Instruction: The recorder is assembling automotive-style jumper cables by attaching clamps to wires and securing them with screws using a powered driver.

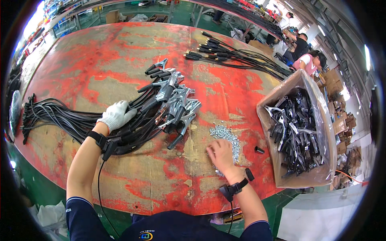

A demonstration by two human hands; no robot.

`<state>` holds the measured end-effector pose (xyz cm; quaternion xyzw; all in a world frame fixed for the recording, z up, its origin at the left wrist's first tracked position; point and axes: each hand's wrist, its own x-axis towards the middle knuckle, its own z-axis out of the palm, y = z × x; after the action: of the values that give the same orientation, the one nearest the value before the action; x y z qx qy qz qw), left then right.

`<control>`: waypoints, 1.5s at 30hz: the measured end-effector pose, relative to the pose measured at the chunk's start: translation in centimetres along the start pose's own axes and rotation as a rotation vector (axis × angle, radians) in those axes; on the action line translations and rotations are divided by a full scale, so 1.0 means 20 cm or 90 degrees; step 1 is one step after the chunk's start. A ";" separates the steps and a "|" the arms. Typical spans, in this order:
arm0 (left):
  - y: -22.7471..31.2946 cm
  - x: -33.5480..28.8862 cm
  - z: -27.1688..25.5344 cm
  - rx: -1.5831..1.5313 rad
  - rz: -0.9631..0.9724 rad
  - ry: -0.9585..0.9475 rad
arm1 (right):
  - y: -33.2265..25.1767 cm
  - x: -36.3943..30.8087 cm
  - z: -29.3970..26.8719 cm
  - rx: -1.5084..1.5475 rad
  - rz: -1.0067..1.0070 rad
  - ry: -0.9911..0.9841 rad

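Left hand (118, 115) on the cables (78, 120) centre-left, right hand (220, 154) half-curled at the loose metal bits (226, 135) right of centre (can't tell if either's gripping), so a careless swipe could scatter those.

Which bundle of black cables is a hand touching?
The long black cable bundle at left, ending in silver metal clamps, under the white-gloved left hand; no hand touches the far black cable bundle with brass-coloured connector tips.

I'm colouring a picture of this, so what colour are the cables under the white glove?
The cables are black. The head view shows them best.
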<state>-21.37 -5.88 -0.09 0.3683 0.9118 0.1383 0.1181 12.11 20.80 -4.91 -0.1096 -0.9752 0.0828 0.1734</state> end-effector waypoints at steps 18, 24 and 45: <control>0.07 -0.17 -0.09 0.031 -0.002 -0.034 | -0.04 -0.09 -0.10 -0.039 0.033 0.022; 0.16 -0.44 -0.09 0.054 0.024 -0.093 | -0.10 -0.38 -0.29 0.025 0.142 0.126; 0.13 -0.43 0.07 -0.236 -0.001 0.081 | 0.11 -2.20 0.22 0.085 0.934 0.088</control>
<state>-13.15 -9.83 0.40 0.3301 0.8767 0.3263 0.1264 51.28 11.77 -23.63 -0.7276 -0.6309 0.2296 0.1405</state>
